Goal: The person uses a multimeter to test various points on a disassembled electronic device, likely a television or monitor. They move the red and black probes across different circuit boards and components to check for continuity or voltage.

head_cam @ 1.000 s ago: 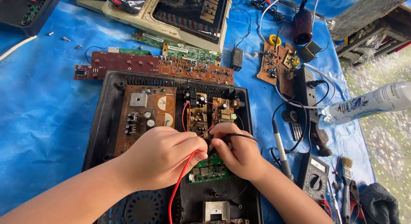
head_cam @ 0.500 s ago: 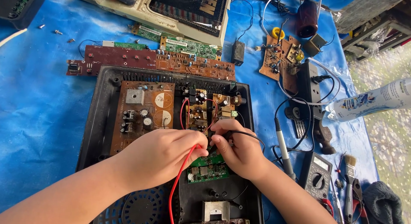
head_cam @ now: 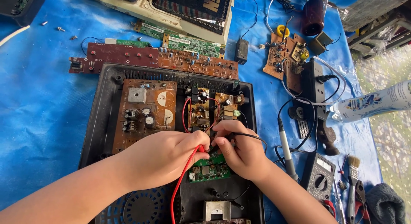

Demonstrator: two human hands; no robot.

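Note:
My left hand (head_cam: 165, 157) pinches a red test probe whose red lead (head_cam: 179, 185) trails down toward me. My right hand (head_cam: 239, 149) grips a black probe, and its black lead (head_cam: 252, 137) loops off to the right. Both probe tips meet over a small green circuit board (head_cam: 212, 168) inside an open black plastic case (head_cam: 102, 121); the tips themselves are hidden by my fingers. A brown circuit board (head_cam: 143, 112) and a smaller board with red wires (head_cam: 201, 110) sit in the case behind my hands.
A multimeter (head_cam: 319, 177) lies right of the case, with a soldering iron (head_cam: 286, 147), pliers and a brush (head_cam: 353, 168) nearby. A power strip (head_cam: 310, 85), loose boards (head_cam: 156, 59), a white bottle (head_cam: 374, 102) and screws lie on the blue tarp (head_cam: 38, 100).
The view shifted slightly, so everything sits a little lower and left in frame. Both hands stay on the green board holding the probes.

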